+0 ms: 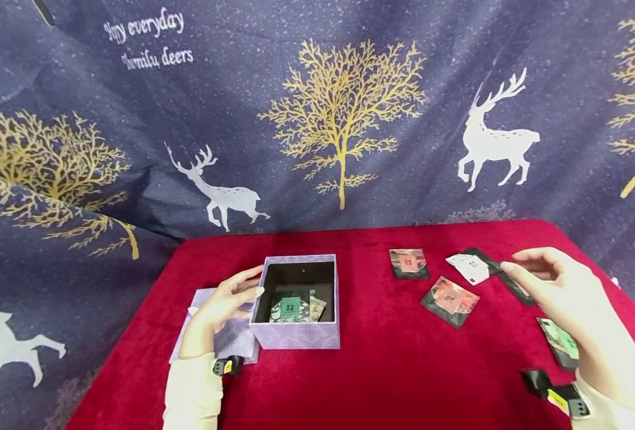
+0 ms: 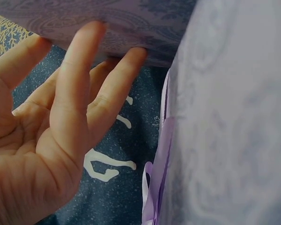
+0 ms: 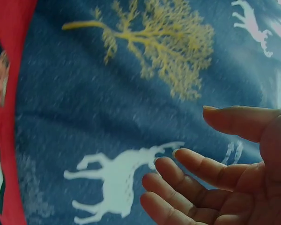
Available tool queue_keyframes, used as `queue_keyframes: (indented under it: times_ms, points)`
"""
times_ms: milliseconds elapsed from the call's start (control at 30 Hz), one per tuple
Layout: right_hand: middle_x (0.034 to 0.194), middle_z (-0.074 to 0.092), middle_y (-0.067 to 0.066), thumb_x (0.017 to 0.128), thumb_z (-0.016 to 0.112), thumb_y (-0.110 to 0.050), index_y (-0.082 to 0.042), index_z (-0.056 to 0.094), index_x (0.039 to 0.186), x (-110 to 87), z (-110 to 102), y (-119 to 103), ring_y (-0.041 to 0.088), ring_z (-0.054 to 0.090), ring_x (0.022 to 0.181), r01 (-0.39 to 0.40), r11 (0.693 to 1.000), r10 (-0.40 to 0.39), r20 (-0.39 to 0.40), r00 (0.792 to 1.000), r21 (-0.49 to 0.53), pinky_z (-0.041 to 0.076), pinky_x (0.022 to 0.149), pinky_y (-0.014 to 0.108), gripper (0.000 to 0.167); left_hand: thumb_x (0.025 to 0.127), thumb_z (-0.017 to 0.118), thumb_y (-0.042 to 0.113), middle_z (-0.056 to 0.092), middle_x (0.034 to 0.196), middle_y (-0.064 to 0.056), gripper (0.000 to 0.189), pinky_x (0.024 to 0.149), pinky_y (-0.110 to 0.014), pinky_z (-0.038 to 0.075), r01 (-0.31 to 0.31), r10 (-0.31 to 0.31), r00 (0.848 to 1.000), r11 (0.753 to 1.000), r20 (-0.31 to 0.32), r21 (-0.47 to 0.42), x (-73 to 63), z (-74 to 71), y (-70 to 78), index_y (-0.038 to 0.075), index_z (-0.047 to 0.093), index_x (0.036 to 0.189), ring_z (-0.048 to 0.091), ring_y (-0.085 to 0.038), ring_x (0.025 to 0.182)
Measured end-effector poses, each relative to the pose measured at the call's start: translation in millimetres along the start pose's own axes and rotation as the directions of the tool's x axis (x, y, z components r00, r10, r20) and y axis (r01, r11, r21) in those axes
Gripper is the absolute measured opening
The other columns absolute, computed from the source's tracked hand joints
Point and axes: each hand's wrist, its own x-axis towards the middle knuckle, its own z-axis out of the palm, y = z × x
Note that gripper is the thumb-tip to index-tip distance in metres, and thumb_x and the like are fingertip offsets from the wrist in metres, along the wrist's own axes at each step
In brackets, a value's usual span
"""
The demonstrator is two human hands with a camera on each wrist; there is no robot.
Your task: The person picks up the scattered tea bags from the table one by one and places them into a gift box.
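A lavender patterned box [image 1: 298, 335] stands without its cover, its dark inside holding a green-labelled pouch [image 1: 289, 309] and a beige pouch [image 1: 317, 307] partly behind it. My left hand [image 1: 226, 304] is at the box's left side with fingers spread. In the left wrist view, its fingertips [image 2: 136, 54] meet the patterned box wall [image 2: 131, 23]. On the right, my right hand [image 1: 556, 286] hovers over the pouches with nothing between thumb and fingers. Beneath it, a dark pouch [image 1: 518, 289] is partly hidden. The right wrist view shows the fingers [image 3: 196, 166] loosely bent and apart from the thumb.
A lavender lid [image 1: 234, 341] lies left of the box, partly under my left arm. On the red cloth [image 1: 382, 370] are two red-labelled pouches [image 1: 409, 264], a white-labelled pouch [image 1: 470, 267] and a green pouch [image 1: 560, 341] near my right wrist. A blue curtain [image 1: 382, 203] hangs behind.
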Motion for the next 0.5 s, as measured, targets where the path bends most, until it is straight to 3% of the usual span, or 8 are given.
queue_keyframes:
  times_ms: [100, 233, 300, 367, 467, 500]
  points:
    - [0.072, 0.060, -0.028, 0.091, 0.063, -0.029, 0.002, 0.057, 0.114, -0.3, -3.8, 12.6, -0.019, 0.051, 0.062, -0.036, 0.999, 0.036, 0.015, 0.999, -0.037, 0.041, 0.053, 0.012, 0.040, 0.093, 0.059, 0.017, 0.039, 0.146, -0.025, 0.061, 0.082, -0.047, 0.051, 0.002, -0.002, 1.000, 1.000, 0.002, 0.003, 1.1, 1.0, 0.7, 0.012, 0.034, 0.148, 0.049, -0.040, 0.121]
    - [0.084, 0.072, 0.014, 0.091, 0.062, -0.034, 0.007, 0.057, 0.112, 3.2, -10.0, 30.3, -0.023, 0.041, 0.062, -0.071, 0.985, 0.072, -0.004, 0.997, -0.156, 0.039, 0.057, 0.018, 0.046, 0.093, 0.059, 0.017, 0.039, 0.146, -0.025, 0.061, 0.082, -0.047, 0.051, 0.000, 0.000, 1.000, 1.000, 0.005, 0.000, 2.3, 1.8, 0.0, 0.012, 0.033, 0.148, 0.049, -0.040, 0.122]
    - [0.095, 0.066, 0.030, 0.091, 0.061, -0.035, 0.009, 0.056, 0.110, 6.4, -13.4, 38.2, -0.008, 0.054, 0.064, -0.079, 0.970, 0.081, -0.001, 0.997, -0.228, 0.041, 0.061, 0.029, 0.048, 0.093, 0.059, 0.017, 0.038, 0.146, -0.025, 0.061, 0.081, -0.046, 0.051, -0.001, 0.001, 1.000, 1.000, 0.007, -0.002, 2.4, 1.7, -0.7, 0.012, 0.033, 0.148, 0.049, -0.040, 0.121]
    - [0.099, 0.064, 0.032, 0.091, 0.059, -0.038, 0.009, 0.055, 0.109, 10.0, -17.2, 46.5, 0.015, 0.064, 0.072, -0.087, 0.955, 0.097, 0.021, 0.995, -0.285, 0.041, 0.063, 0.039, 0.051, 0.093, 0.059, 0.016, 0.038, 0.146, -0.025, 0.062, 0.081, -0.046, 0.051, 0.002, -0.002, 1.000, 1.000, 0.007, -0.007, 2.5, 1.6, -1.6, 0.012, 0.032, 0.148, 0.049, -0.040, 0.121]
    - [0.099, 0.063, 0.035, 0.092, 0.056, -0.039, 0.013, 0.052, 0.109, 14.8, -22.9, 58.2, 0.051, 0.057, 0.092, -0.088, 0.936, 0.117, 0.066, 0.991, -0.342, 0.042, 0.067, 0.051, 0.055, 0.093, 0.059, 0.016, 0.037, 0.147, -0.025, 0.062, 0.080, -0.045, 0.051, 0.002, -0.002, 1.000, 1.000, 0.007, -0.009, 2.8, 1.2, -2.2, 0.012, 0.032, 0.148, 0.048, -0.041, 0.123]
    - [0.099, 0.062, 0.035, 0.092, 0.056, -0.040, 0.013, 0.052, 0.109, 16.2, -24.4, 62.0, 0.052, 0.056, 0.093, -0.092, 0.930, 0.125, 0.072, 0.989, -0.357, 0.042, 0.067, 0.053, 0.056, 0.093, 0.059, 0.016, 0.037, 0.147, -0.025, 0.062, 0.080, -0.045, 0.051, 0.000, 0.000, 1.000, 1.000, 0.007, -0.010, 2.9, 1.1, -2.0, 0.011, 0.032, 0.148, 0.047, -0.041, 0.124]
